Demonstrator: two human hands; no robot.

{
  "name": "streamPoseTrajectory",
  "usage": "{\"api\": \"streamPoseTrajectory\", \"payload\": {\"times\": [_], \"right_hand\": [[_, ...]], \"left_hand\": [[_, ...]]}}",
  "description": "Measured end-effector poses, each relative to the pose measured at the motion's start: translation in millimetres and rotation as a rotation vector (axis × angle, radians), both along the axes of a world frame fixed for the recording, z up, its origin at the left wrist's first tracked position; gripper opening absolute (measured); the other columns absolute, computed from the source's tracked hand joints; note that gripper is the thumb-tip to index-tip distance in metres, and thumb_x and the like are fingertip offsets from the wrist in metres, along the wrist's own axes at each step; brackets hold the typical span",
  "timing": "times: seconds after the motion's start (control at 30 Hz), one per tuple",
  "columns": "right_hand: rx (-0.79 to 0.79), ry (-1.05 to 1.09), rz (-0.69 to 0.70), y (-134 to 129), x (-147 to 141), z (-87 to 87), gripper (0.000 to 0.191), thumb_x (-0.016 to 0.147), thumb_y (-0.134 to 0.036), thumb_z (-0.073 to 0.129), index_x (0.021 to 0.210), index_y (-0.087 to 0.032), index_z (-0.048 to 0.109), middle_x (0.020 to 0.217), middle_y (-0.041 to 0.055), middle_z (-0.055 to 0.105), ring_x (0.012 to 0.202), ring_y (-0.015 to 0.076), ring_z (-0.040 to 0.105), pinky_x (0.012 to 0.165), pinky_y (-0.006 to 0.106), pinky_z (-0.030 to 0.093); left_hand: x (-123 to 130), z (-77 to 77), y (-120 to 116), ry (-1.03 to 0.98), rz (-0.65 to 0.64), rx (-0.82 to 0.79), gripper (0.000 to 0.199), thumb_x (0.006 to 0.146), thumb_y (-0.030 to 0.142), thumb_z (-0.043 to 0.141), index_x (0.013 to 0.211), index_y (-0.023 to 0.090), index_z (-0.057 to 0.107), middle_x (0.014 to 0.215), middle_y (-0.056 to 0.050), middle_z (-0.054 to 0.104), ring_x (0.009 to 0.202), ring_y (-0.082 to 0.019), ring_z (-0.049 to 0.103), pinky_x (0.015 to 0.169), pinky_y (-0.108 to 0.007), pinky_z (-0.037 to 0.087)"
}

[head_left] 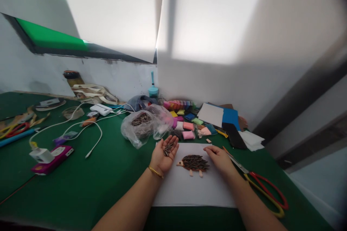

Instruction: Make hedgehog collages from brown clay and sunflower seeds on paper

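My left hand is turned palm up and cupped, holding a small pile of striped sunflower seeds. On the white paper lies a hedgehog figure with a peach clay face, two peach feet and a back covered in overlapping dark seeds. My right hand hovers at the hedgehog's right end, thumb and forefinger pinched together. Whatever the pinch may hold is too small to make out. Beyond my left hand, a clear plastic bag contains more seeds.
Large scissors with red and yellow handles lie by my right forearm. Coloured clay packets sit behind the paper, near a yellow cutter knife and black phone-like slab. White cables and a magenta power strip occupy the left.
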State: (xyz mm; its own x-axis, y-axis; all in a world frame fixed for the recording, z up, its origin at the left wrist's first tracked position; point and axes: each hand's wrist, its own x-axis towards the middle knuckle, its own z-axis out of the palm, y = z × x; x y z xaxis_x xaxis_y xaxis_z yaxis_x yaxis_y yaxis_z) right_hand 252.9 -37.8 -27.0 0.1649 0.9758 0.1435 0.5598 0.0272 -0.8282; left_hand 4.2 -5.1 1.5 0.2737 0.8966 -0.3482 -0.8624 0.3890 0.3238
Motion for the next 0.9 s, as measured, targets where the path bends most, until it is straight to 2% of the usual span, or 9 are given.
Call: {"api": "streamPoseTrajectory", "payload": {"times": [0.13, 0.3, 0.43, 0.53, 0.6, 0.7, 0.8, 0.9], "right_hand": [[0.138, -0.245, 0.012, -9.5, -13.7, 11.9, 0.026, 0.083, -0.034, 0.046, 0.085, -0.019, 0.068, 0.088, 0.0067, 0.066, 0.087, 0.0217, 0.058, 0.08, 0.035, 0.044], [0.335, -0.405, 0.223, -25.7, -62.2, 44.4, 0.018, 0.085, -0.023, 0.048, 0.091, -0.023, 0.065, 0.09, 0.0052, 0.063, 0.09, 0.0194, 0.055, 0.081, 0.032, 0.042], [0.351, -0.463, 0.281, -19.5, -90.8, 58.7, 0.025, 0.084, -0.017, 0.05, 0.103, -0.025, 0.063, 0.095, 0.0044, 0.061, 0.091, 0.0189, 0.053, 0.081, 0.031, 0.042], [0.322, -0.458, 0.3, -8.7, -96.0, 61.2, 0.019, 0.082, -0.017, 0.052, 0.091, -0.024, 0.067, 0.088, 0.0039, 0.062, 0.087, 0.0179, 0.053, 0.078, 0.03, 0.042], [0.316, -0.433, 0.323, -4.0, -93.5, 62.3, 0.018, 0.083, -0.018, 0.051, 0.084, -0.024, 0.068, 0.086, 0.0038, 0.062, 0.087, 0.0176, 0.054, 0.079, 0.03, 0.042], [0.285, -0.345, 0.287, -1.9, -80.8, 63.0, 0.019, 0.084, -0.023, 0.048, 0.087, -0.023, 0.067, 0.09, 0.0041, 0.064, 0.09, 0.0184, 0.055, 0.081, 0.031, 0.042], [0.191, -0.202, 0.092, -3.2, -58.9, 58.1, 0.025, 0.083, -0.033, 0.046, 0.097, -0.021, 0.064, 0.093, 0.0052, 0.066, 0.083, 0.019, 0.058, 0.074, 0.03, 0.045], [0.104, -0.146, 0.028, -7.2, -36.3, 47.8, 0.028, 0.08, -0.038, 0.047, 0.093, -0.021, 0.065, 0.091, 0.0054, 0.068, 0.08, 0.0198, 0.06, 0.07, 0.03, 0.046]], "left_hand": [[2.4, 5.6, -6.7, -0.084, -0.119, 0.046, 0.042, 0.091, 0.042, 0.034, 0.106, 0.01, 0.057, 0.12, -0.019, 0.057, 0.114, -0.028, 0.053, 0.089, -0.042, 0.048], [5.7, 8.6, -16.2, -0.143, -0.253, 0.11, 0.048, 0.09, 0.048, 0.034, 0.111, 0.01, 0.054, 0.123, -0.018, 0.054, 0.112, -0.026, 0.054, 0.088, -0.04, 0.047], [6.2, 8.8, -20.6, -0.151, -0.34, 0.178, 0.048, 0.089, 0.048, 0.036, 0.112, 0.01, 0.055, 0.106, -0.015, 0.063, 0.089, -0.022, 0.063, 0.078, -0.034, 0.05], [7.0, 9.1, -22.2, -0.127, -0.364, 0.182, 0.051, 0.089, 0.049, 0.036, 0.112, 0.009, 0.055, 0.09, -0.014, 0.066, 0.076, -0.019, 0.064, 0.073, -0.032, 0.05], [7.6, 9.5, -22.7, -0.121, -0.374, 0.171, 0.053, 0.088, 0.051, 0.035, 0.11, 0.007, 0.056, 0.088, -0.014, 0.066, 0.076, -0.02, 0.064, 0.074, -0.033, 0.051], [7.3, 10.4, -21.2, -0.124, -0.335, 0.141, 0.051, 0.089, 0.049, 0.035, 0.107, 0.008, 0.057, 0.099, -0.017, 0.065, 0.089, -0.023, 0.064, 0.081, -0.036, 0.05], [4.3, 9.3, -14.9, -0.108, -0.19, 0.081, 0.046, 0.09, 0.046, 0.033, 0.104, 0.009, 0.058, 0.112, -0.019, 0.06, 0.104, -0.025, 0.059, 0.085, -0.038, 0.05], [-0.1, 4.7, -5.8, -0.076, -0.041, 0.013, 0.044, 0.091, 0.045, 0.033, 0.1, 0.01, 0.058, 0.111, -0.019, 0.061, 0.108, -0.025, 0.058, 0.085, -0.038, 0.051]]}}
